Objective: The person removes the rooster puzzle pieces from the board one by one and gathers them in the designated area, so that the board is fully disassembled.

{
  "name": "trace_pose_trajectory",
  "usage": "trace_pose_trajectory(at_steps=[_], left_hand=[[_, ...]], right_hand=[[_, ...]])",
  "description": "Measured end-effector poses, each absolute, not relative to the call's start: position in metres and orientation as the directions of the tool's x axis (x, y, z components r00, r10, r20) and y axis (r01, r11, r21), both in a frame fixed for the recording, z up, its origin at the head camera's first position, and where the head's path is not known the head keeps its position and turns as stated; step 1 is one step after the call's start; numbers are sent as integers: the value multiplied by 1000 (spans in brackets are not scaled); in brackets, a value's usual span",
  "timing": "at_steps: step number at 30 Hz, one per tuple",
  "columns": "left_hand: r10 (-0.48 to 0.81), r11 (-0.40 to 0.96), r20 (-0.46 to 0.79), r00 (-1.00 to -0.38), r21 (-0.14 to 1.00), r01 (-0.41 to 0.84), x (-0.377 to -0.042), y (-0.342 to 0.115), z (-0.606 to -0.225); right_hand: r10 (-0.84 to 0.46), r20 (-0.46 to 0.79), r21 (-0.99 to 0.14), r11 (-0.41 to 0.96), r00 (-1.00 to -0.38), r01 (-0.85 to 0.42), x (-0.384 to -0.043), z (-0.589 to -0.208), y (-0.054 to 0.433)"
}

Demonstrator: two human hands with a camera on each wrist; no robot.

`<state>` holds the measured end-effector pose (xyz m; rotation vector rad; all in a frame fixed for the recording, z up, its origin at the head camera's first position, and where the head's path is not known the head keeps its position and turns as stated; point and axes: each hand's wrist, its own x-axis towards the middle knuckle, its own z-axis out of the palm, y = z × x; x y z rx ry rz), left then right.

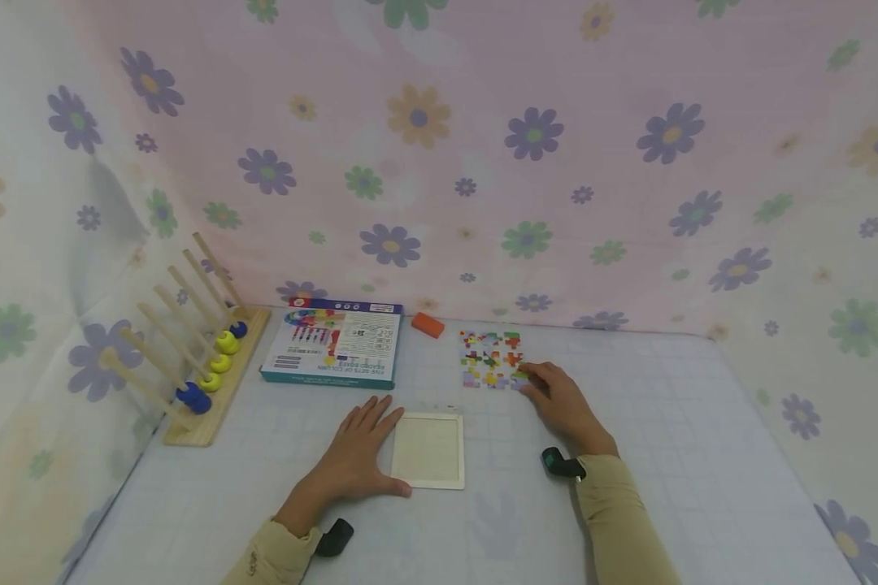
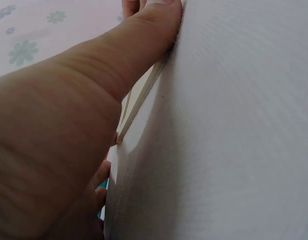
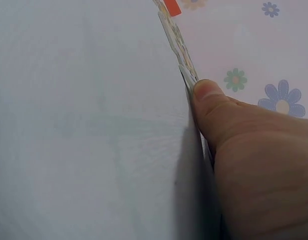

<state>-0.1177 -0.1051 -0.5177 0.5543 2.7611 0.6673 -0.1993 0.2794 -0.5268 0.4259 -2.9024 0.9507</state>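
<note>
Puzzle pieces (image 1: 491, 358) lie in several small rows on the table, printed in bright colours. My right hand (image 1: 562, 406) pinches a puzzle piece (image 1: 519, 379) at the near right corner of this group. In the right wrist view the thumb (image 3: 208, 92) rests at that piece's edge, and the other fingers are mostly hidden. A shallow cream wooden puzzle tray (image 1: 428, 451) with a raised rim lies to the left and nearer. My left hand (image 1: 354, 455) spreads along its left side, index fingertip at the far corner, thumb at the near edge. Inside the rim, the tray is bare.
A wooden rack (image 1: 223, 390) with upright pegs and blue and yellow beads stands at the left. Right of it lies a flat printed box (image 1: 334, 345). An orange block (image 1: 428, 325) sits by the back wall. Flowered cloth (image 1: 475, 162) hangs around the table.
</note>
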Motion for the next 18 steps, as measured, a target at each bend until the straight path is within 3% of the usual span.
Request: trace_pose_trajectory(at_steps=[18], left_hand=[[418, 827, -136, -898, 466, 314, -118, -106, -520]], right_hand=[[-203, 106, -553, 802, -974, -227, -201, -529, 274]])
